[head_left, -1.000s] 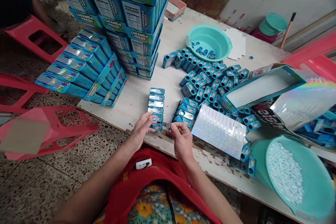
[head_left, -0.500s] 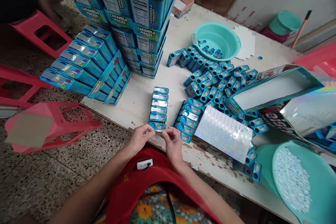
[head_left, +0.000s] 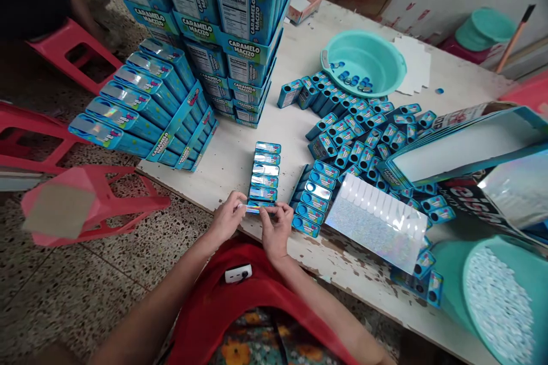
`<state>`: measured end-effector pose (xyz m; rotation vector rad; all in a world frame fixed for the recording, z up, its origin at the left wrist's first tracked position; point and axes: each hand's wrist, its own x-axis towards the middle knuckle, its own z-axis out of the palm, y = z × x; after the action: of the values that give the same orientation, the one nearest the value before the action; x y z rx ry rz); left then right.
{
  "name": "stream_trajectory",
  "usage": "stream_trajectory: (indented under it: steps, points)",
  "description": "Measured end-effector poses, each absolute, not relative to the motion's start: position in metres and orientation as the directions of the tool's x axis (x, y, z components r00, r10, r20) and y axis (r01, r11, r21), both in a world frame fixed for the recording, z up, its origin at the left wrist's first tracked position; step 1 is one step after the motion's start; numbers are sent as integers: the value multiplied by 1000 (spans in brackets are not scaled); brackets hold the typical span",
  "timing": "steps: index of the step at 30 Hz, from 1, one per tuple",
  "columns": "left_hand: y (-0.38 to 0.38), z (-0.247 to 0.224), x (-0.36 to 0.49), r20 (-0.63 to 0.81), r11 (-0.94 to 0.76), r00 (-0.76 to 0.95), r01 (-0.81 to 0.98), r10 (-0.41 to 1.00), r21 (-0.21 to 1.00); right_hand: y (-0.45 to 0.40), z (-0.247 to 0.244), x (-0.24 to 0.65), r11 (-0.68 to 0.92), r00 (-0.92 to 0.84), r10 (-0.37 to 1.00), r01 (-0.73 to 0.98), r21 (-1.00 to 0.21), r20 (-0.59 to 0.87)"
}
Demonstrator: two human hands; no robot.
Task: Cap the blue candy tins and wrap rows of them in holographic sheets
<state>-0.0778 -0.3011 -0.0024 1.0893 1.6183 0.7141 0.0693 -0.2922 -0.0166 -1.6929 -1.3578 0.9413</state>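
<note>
**So much CARAMELO MACIZO lettering**

Right up close, both hands are pinching: left hand (head_left: 229, 218) and right hand (head_left: 276, 229) share a narrow shiny strip (head_left: 252, 209) at the near end of a row of little blue boxes (head_left: 265, 181) on the scuffed tabletop (head_left: 222, 168). Tiny print on those, can't really read it. A second group of blue boxes (head_left: 314, 199) sits just right, then a glittery sticker sheet (head_left: 374, 231) and a teal bucket (head_left: 454, 279) of pale pieces (head_left: 499, 299). Left, there's a tilted display tray (head_left: 171, 131) marked "CARAMELO". Further back, the tall carton stack (head_left: 246, 17) shouts "CARAMELO MACIZO", plus a "Declaración Nutrimental" panel. Beyond the loose boxes (head_left: 346, 125): a teal basin (head_left: 363, 54).
</note>
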Motion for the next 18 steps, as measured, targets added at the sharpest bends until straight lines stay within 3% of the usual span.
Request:
stream_trajectory:
  steps: [5,11,15,18]
  points:
    - [-300,-14,-75,-415,422,-85,261,906,868,-290,-25,67,-206,191,972,420,-884,-136]
    - [-301,-37,-65,-502,504,-112,-10,857,863,-290,-33,65,-227,231,962,386,-894,-145]
    - [-311,-60,-64,-608,614,-121,27,785,788,-292,-30,67,-314,263,934,283,-906,-241]
    - [-310,-57,-70,-527,574,-296,99,797,813,-290,-23,70,-287,234,946,285,-914,-224]
